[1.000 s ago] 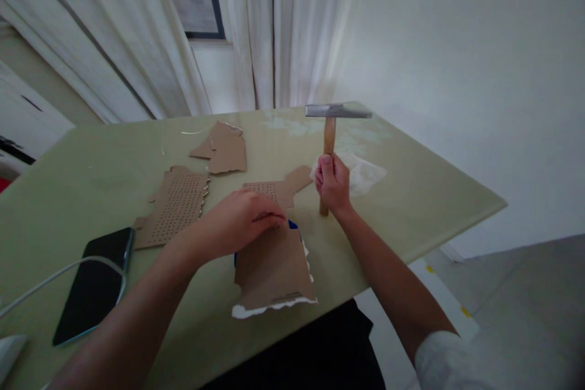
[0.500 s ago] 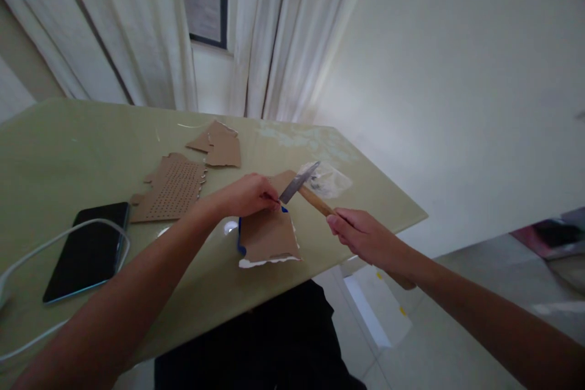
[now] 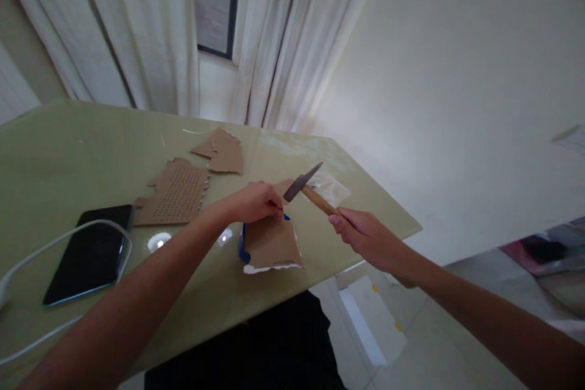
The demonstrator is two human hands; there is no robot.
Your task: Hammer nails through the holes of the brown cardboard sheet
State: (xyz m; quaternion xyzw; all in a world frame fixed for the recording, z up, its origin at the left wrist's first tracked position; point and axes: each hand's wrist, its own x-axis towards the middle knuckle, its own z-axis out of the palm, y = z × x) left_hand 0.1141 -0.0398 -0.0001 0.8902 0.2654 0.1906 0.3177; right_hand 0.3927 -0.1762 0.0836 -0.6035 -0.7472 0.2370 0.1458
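While the left hand [image 3: 256,202] pinches something too small to make out against the torn cardboard piece [image 3: 273,242] near the table's [image 3: 68,152] front edge, the right hand [image 3: 365,237] grips a wooden-handled hammer [image 3: 311,190], head just above those fingertips.

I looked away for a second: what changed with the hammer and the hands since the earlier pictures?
The hammer, upright a second ago, has swung down in the right hand; its head now sits by the left hand's fingertips, much as half a second ago. The left hand stays pinched on the cardboard. Phone and punched cardboard lie unmoved on the table.
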